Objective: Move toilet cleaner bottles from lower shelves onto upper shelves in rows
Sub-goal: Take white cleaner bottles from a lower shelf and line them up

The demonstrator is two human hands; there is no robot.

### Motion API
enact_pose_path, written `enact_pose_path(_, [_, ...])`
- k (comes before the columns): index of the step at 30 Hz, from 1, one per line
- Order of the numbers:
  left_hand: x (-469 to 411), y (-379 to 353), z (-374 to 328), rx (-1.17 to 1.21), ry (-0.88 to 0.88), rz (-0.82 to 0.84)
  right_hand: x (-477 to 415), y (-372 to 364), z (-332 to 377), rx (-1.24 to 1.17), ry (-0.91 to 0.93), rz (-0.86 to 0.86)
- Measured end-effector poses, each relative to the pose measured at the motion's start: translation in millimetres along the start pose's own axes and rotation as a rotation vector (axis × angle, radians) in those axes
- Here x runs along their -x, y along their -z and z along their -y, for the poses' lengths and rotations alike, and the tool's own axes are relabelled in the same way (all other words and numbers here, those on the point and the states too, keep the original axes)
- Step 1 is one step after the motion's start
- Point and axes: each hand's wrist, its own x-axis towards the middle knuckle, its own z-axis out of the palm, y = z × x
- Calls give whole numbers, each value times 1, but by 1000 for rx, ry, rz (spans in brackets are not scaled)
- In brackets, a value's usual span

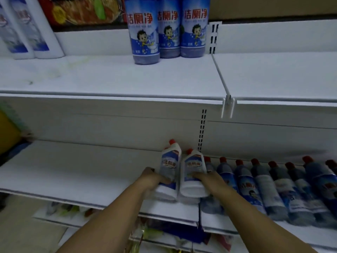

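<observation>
On the lower shelf (73,172), my left hand (152,178) grips a white red-capped toilet cleaner bottle (170,161). Right beside it, my right hand (209,179) grips a second white bottle (194,167). Both bottles tilt back, caps toward the shelf's rear wall. To their right, a row of several blue red-capped cleaner bottles (264,185) lies on the same shelf. On the upper shelf (127,79), three blue cleaner bottles (166,28) stand upright at the back, near a wire divider (219,73).
Tall white bottles (27,28) stand at the upper shelf's far left. A red food package (82,10) sits behind them. A slotted upright (202,130) runs down the back wall. Lower shelves below hold blurred goods (164,232). A yellow item (9,134) is at the left edge.
</observation>
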Motion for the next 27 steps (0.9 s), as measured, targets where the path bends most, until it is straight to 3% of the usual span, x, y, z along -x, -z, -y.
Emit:
enact_pose_path(5, [63, 35, 35, 333, -81, -4, 19, -10, -9, -46, 103, 195])
enact_pose_path(12, [147, 109, 86, 532, -177, -115, 73, -102, 7, -134, 267, 525])
enact_pose_path(19, [214, 208, 121, 616, -338, -196, 153, -197, 40, -24, 458, 574])
enact_pose_path(27, [290, 347, 111, 496, -491, -184, 241, -282, 118, -86, 609, 517])
